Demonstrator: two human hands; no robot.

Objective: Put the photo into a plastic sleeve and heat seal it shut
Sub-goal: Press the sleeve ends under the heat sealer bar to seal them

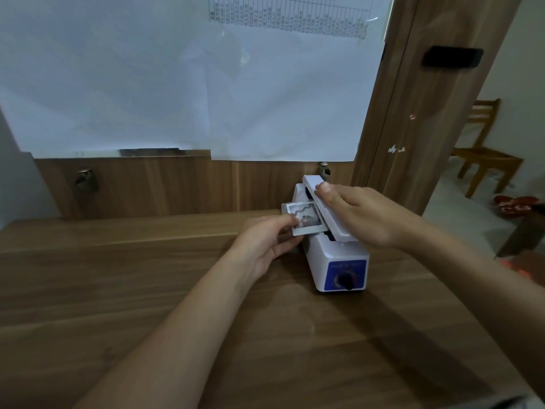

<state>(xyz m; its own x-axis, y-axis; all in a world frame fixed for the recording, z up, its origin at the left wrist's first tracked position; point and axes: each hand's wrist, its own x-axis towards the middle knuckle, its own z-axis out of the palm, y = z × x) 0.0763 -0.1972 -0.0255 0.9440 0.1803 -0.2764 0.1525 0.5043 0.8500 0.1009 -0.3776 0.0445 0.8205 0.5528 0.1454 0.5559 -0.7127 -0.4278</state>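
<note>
Looking at a wooden surface [147, 305] with a white heat sealer [339, 255] on it | right hand [362, 216] laid over the raised sealer arm [327, 208], fingers curled round it | left hand [265, 243] pinching the sleeved photo [305, 218], its far edge tucked under that arm
</note>
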